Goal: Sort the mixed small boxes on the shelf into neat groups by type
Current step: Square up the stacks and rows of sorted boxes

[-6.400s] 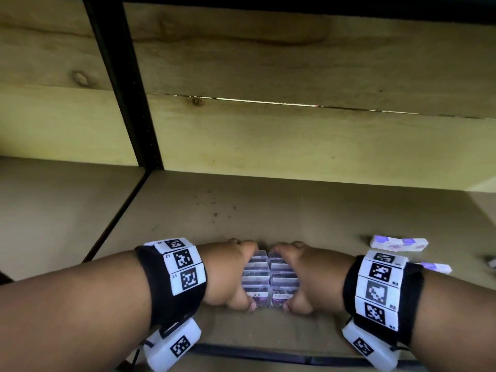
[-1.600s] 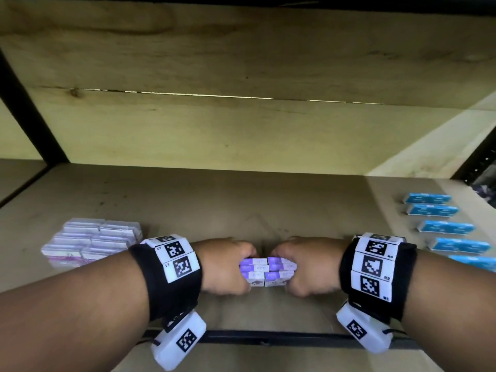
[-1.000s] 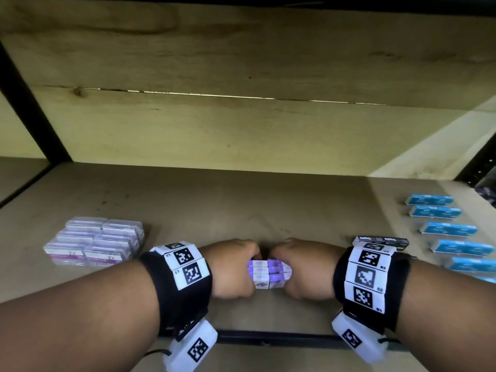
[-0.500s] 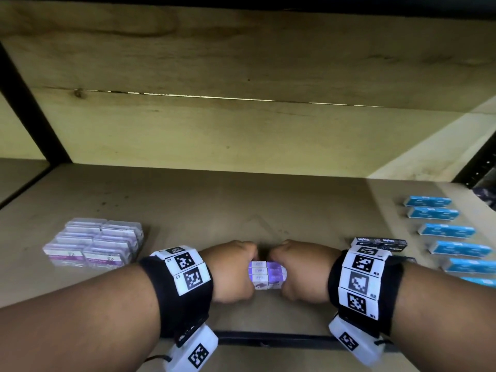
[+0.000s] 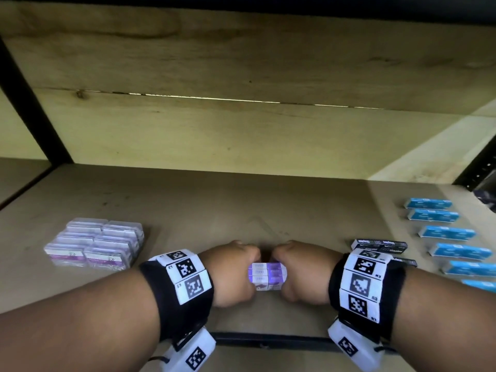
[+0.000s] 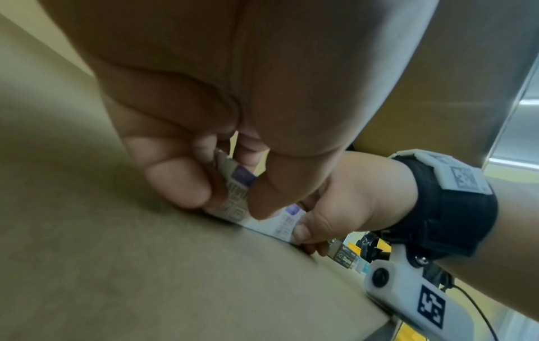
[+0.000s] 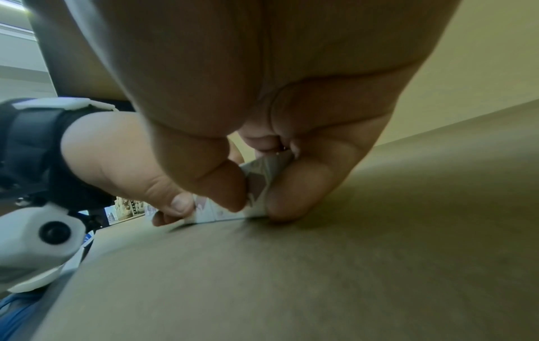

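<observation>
A small stack of white-and-purple boxes (image 5: 267, 276) rests on the brown shelf board (image 5: 241, 210) near its front edge. My left hand (image 5: 233, 275) grips the stack's left end and my right hand (image 5: 303, 273) grips its right end, fingers curled round it. In the left wrist view my thumb and fingers pinch the white-and-purple boxes (image 6: 240, 184). The right wrist view shows the white-and-purple boxes (image 7: 256, 182) pinched the same way, low on the board.
A tidy block of clear purple-labelled boxes (image 5: 94, 245) sits at the left. Black boxes (image 5: 378, 245) lie just behind my right wrist. A column of blue boxes (image 5: 445, 232) runs along the right. A black rail (image 5: 268, 339) edges the shelf front.
Both hands have drawn closer together on the purple stack, squeezing it shorter, and it has slid slightly toward the front edge. The other groups have not moved.
</observation>
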